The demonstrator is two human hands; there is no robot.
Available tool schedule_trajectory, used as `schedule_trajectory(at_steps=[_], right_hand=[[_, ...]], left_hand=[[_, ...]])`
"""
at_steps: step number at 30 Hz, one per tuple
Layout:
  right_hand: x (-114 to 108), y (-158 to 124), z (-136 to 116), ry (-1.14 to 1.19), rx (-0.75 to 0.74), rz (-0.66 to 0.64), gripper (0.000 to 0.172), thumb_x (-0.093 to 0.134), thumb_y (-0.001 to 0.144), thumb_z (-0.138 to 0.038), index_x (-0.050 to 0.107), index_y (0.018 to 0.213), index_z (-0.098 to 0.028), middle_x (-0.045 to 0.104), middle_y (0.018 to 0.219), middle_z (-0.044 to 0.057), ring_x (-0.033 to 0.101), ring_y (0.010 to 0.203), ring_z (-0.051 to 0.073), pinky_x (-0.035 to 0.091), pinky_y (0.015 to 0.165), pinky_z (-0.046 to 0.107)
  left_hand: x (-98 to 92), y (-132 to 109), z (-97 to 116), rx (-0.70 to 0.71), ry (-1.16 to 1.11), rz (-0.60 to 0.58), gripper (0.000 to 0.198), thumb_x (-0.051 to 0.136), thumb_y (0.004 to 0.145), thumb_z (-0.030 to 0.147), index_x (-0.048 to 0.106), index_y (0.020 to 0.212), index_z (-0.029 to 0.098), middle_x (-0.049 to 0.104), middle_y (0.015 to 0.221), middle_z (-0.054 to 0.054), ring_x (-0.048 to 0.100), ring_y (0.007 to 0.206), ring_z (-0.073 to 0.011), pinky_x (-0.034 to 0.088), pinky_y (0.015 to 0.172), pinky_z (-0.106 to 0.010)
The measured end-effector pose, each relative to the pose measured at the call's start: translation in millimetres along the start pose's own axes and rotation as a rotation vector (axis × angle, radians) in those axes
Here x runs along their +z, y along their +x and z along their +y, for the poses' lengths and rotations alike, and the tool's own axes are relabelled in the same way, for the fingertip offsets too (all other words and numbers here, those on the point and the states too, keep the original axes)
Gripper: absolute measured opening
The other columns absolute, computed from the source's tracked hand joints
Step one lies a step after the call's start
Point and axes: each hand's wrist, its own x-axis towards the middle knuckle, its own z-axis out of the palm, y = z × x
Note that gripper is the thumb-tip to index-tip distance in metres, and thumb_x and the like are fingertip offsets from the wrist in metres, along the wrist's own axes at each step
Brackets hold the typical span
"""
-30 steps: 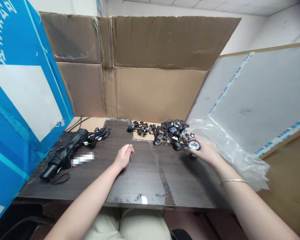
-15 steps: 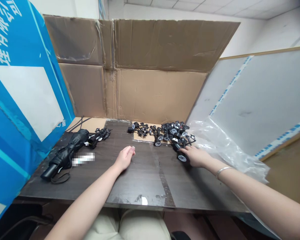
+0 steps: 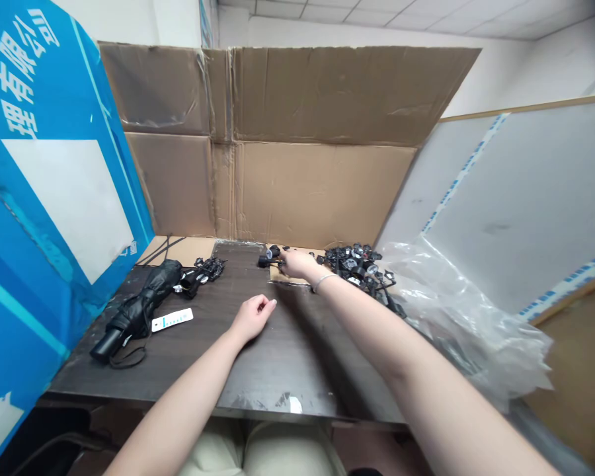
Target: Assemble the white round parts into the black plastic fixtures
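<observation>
My right hand (image 3: 298, 264) is stretched far forward over a small group of black parts near the cardboard at the back. Its fingers are bent down among them, and what they close on is hidden. Just left of its fingertips lies a black part with a grey-faced wheel (image 3: 270, 254). My left hand (image 3: 254, 317) rests on the dark table (image 3: 287, 357), fingers curled in, with nothing visible in it. To the right of my right hand is a heap of black wheeled parts (image 3: 352, 264), its front partly covered by my right forearm.
On the left lie a folded black umbrella (image 3: 143, 304), a white tag (image 3: 172, 320) and another small cluster of black parts (image 3: 203, 276). Crumpled clear plastic (image 3: 466, 324) covers the right side. Cardboard (image 3: 322, 192) stands along the back, a blue panel (image 3: 79, 198) at the left.
My right hand has left the large wheeled part at the right heap and moved left and forward to the small group. My left hand stays at about the same place on the table.
</observation>
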Motion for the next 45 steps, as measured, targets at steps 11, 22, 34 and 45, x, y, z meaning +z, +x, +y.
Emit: schedule_trajectory(at_steps=[11,22,34,45], right_hand=[[46,32,-25,0.037,0.082,0.023,0.043,0.038,0.084,-0.016,0.036,0.126,-0.012,0.047,0.121,0.021,0.058,0.1,0.026,0.046,0.078,0.036],[36,1,-10,-0.05,-0.017,0.099,0.03,0.034,0.088,-0.014,0.05,0.113,-0.017,0.057,0.11,0.016,0.059,0.096,0.022,0.044,0.077,0.032],[45,-42,-18,0.311,-0.039,0.445,0.03,0.035,0.087,-0.026,0.051,0.112,-0.02,0.061,0.11,0.007,0.058,0.094,0.019,0.044,0.078,0.027],[46,-59,-31,0.683,-0.293,0.547,0.041,0.035,0.08,-0.014,0.051,0.117,-0.023,0.061,0.109,0.006,0.06,0.092,0.018,0.049,0.076,0.029]], left_hand=[[-3.8,3,-4,-0.004,-0.013,0.023,0.033,0.042,0.079,0.043,0.044,0.058,0.017,0.038,0.053,0.005,0.036,0.053,-0.0094,0.029,0.053,-0.021],[-6.2,6,-7,-0.047,-0.03,0.149,0.029,0.045,0.076,0.041,0.047,0.06,0.017,0.042,0.054,0.005,0.039,0.052,-0.0093,0.033,0.053,-0.021],[-6.9,10,-14,-0.094,-0.204,0.246,0.026,0.052,0.072,0.035,0.049,0.091,0.018,0.053,0.073,0.002,0.045,0.049,-0.0062,0.04,0.056,-0.021],[-6.5,9,-9,-0.008,-0.23,0.282,0.024,0.05,0.075,0.033,0.049,0.093,0.018,0.053,0.07,0.002,0.047,0.052,-0.0064,0.04,0.055,-0.019]])
